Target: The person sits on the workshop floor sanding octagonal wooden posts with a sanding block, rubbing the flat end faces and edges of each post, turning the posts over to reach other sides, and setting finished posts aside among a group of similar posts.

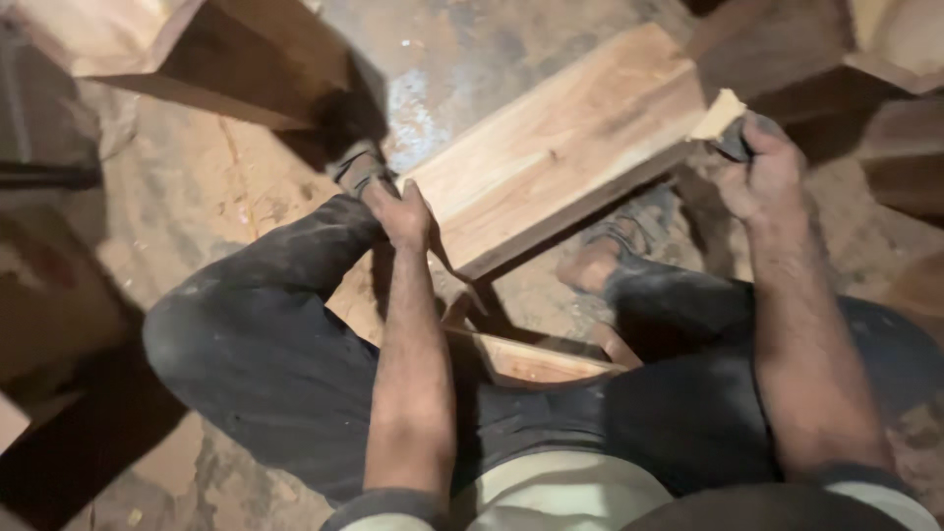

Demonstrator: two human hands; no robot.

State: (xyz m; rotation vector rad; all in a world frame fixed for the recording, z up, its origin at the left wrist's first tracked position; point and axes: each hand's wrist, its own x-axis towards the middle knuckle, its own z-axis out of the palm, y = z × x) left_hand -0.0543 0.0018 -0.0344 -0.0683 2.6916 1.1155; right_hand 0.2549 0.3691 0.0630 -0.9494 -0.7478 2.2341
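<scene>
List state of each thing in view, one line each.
Long pale wooden plank: tilted, held at both ends.
Left hand: gripping the plank's near left edge.
Right hand: closed around a small dark tool at the plank's far end; tool mostly hidden.
Smaller light wooden frame piece: lying between the knees, untouched.
Dusty concrete floor: strewn with sawdust.

I see a dim, warm-toned view, with light falling from about twelve o'clock. Glare whitens the dusty floor (423,108) near twelve. Heavy shadow swallows the corners at eight and two o'clock. The wooden plank (551,147) reads fairly sharp; edges smear softly, and both forearms look slightly blurred.
</scene>
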